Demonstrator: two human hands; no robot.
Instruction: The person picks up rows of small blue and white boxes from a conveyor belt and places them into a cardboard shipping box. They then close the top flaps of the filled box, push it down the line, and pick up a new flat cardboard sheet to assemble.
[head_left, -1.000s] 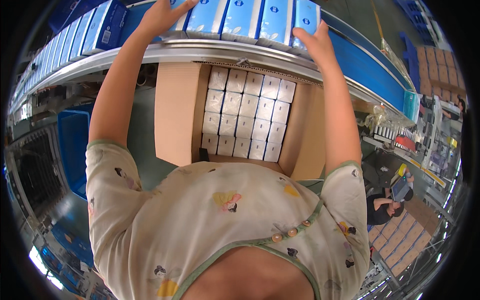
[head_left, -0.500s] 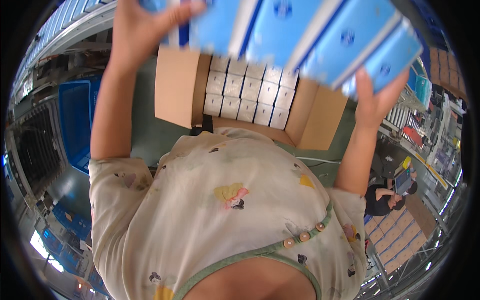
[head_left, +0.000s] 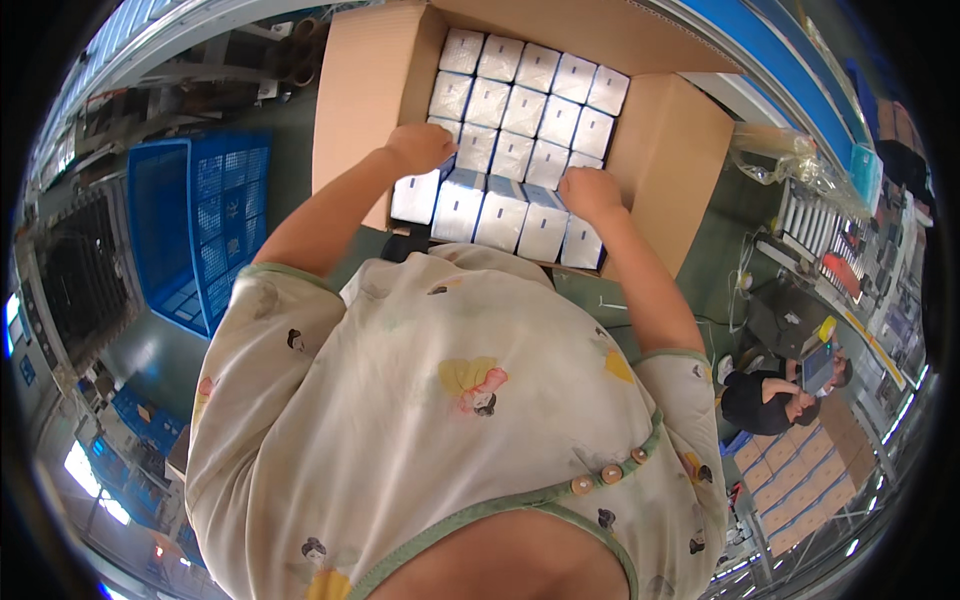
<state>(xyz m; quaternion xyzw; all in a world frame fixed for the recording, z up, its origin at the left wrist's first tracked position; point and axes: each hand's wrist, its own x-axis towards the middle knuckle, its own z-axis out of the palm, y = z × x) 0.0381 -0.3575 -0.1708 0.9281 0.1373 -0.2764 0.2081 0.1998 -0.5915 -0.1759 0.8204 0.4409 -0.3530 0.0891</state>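
Note:
An open cardboard box (head_left: 668,170) in front of me holds rows of wrapped white packs (head_left: 520,110) with blue edges, which look like tissue packs. The row of tissue packs nearest my body (head_left: 500,215) sits raised and slightly tilted, its blue sides partly showing. My left hand (head_left: 420,150) is closed at this row's left end, fingers curled down between it and the packs behind. At the row's right end my right hand (head_left: 592,192) is closed in the same way. The fingertips of both hands are hidden among the packs.
A blue plastic crate (head_left: 195,225) stands on the floor to the left. Beyond the box runs a blue-edged conveyor (head_left: 770,70). At the right, a person in black (head_left: 765,400) is near stacked cartons (head_left: 800,480). Clear plastic film (head_left: 775,150) hangs beside the box.
The row of blue-and-white packs, held up over the box before, is now down in the box's near side. Both hands came down with it, and the box appears closer.

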